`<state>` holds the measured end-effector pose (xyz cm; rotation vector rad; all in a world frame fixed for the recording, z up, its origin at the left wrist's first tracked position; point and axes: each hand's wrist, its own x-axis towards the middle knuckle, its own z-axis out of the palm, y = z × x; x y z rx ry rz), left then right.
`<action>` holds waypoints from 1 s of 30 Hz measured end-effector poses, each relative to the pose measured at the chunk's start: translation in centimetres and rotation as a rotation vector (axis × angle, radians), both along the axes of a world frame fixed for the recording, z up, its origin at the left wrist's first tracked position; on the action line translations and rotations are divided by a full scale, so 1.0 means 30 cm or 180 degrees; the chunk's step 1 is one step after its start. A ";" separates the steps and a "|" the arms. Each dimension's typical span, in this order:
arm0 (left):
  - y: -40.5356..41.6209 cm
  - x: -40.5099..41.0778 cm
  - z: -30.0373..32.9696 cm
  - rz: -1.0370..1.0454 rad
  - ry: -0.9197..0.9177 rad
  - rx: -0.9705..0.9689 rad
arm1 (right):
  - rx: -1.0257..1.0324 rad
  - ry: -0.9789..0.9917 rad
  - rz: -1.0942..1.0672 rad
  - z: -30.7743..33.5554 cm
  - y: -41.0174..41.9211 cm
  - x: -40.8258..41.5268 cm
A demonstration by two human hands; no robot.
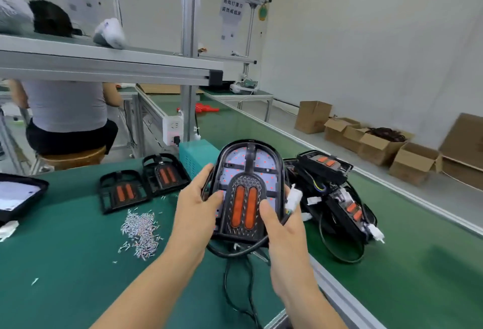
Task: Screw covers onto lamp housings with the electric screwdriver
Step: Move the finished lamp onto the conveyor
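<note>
Holding a lamp housing [248,192] with its cover seated above the counter [65,263], left hand [196,206] and right hand [282,226] gripping its sides, I judge screwing not yet begun: screws [141,229] lie left, no screwdriver visible.

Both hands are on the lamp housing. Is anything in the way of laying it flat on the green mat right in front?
Nothing solid. The lamp housing is held by the left hand and right hand; only its own black cable lies on the green mat below.
</note>
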<state>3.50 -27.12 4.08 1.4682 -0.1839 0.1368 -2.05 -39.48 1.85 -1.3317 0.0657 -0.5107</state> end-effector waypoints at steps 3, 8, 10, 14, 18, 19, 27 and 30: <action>-0.144 -0.003 0.013 -0.0363 -0.0034 0.0158 | 0.0052 -0.0041 -0.0475 -0.009 -0.121 -0.036; -0.327 -0.045 -0.040 -0.0860 0.0217 0.0397 | -0.0093 0.0271 -0.1015 -0.085 -0.285 -0.114; -0.377 -0.064 -0.073 -0.0972 0.0383 0.0254 | -0.0273 0.0327 -0.0966 -0.092 -0.355 -0.131; -0.449 -0.075 -0.117 -0.1003 0.0634 0.0118 | -0.0763 0.0628 -0.0513 -0.076 -0.507 -0.103; -0.482 -0.078 -0.163 -0.0958 0.0906 0.0307 | -0.1129 0.1005 -0.0101 -0.075 -0.608 -0.047; -0.487 -0.074 -0.171 -0.0943 0.0956 0.0334 | -0.1213 0.1074 -0.0019 -0.075 -0.626 -0.031; -0.506 -0.054 -0.230 -0.1050 0.1477 0.0611 | -0.2056 0.1252 0.0472 -0.032 -0.708 0.032; -0.504 -0.046 -0.235 -0.1087 0.1539 0.0665 | -0.1984 0.1327 0.0179 -0.065 -0.716 0.041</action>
